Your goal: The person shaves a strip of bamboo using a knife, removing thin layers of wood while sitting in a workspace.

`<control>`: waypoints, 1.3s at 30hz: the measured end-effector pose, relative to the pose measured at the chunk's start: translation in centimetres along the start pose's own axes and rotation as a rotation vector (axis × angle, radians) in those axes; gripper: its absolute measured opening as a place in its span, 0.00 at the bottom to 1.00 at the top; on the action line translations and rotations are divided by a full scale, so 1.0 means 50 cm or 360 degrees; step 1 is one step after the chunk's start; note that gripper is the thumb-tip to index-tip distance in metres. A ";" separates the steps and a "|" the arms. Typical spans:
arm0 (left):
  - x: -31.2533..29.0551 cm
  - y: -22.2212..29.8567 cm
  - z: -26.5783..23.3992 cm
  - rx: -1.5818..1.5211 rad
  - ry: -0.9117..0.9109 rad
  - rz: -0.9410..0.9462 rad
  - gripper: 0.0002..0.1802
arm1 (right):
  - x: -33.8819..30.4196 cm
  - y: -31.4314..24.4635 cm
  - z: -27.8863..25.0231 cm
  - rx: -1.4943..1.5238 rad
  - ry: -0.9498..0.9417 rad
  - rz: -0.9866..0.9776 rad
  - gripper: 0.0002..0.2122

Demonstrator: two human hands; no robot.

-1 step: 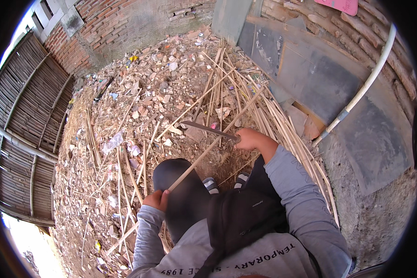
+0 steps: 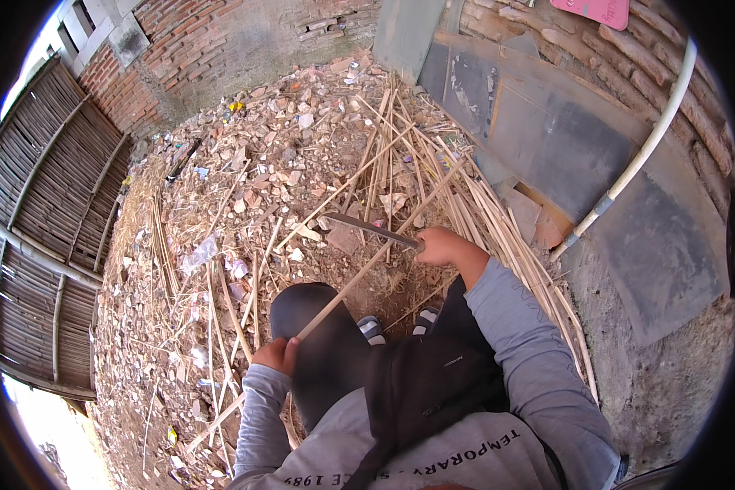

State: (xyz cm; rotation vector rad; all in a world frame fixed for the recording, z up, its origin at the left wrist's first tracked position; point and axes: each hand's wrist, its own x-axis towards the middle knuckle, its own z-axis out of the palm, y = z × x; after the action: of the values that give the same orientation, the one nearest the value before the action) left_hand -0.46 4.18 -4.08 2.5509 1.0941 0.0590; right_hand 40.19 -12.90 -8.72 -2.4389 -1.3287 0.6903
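Note:
My left hand (image 2: 275,356) is closed round a long pale bamboo strip (image 2: 345,291) beside my left knee. The strip slants up and away to the right, and its near end sticks out below my left forearm. My right hand (image 2: 443,247) grips the handle of a machete (image 2: 366,226), mostly hidden in the fist. Its dark blade points left and lies across the strip, a little ahead of my right hand. From this angle I cannot tell whether the blade's edge bites into the strip.
A heap of bamboo strips (image 2: 486,214) lies ahead and along my right side. More strips (image 2: 235,314) are on the rubble to my left. Grey panels (image 2: 559,131) and a pale pole (image 2: 639,159) lean at the right wall. A bamboo fence (image 2: 45,180) stands left.
Almost nothing differs. The machete and my right hand have shifted very slightly to the right; my left hand keeps its place on the strip.

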 end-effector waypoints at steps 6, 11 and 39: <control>-0.006 0.003 -0.016 0.0031 -0.0028 -0.0049 0.27 | -0.023 -0.052 -0.002 -0.0101 -0.0063 -0.0203 0.20; 0.000 -0.004 0.001 0.0021 -0.0009 -0.0015 0.28 | -0.003 -0.004 0.003 0.0124 -0.0140 -0.0098 0.19; -0.012 0.010 -0.011 -0.0012 0.0052 -0.0012 0.26 | -0.020 -0.022 -0.010 0.0022 -0.0063 -0.0114 0.22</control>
State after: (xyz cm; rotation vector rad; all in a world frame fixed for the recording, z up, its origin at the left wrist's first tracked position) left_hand -0.65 3.60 -3.36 2.5476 1.1138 0.1027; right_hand 39.19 -13.14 -7.53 -2.3660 -1.4140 0.7304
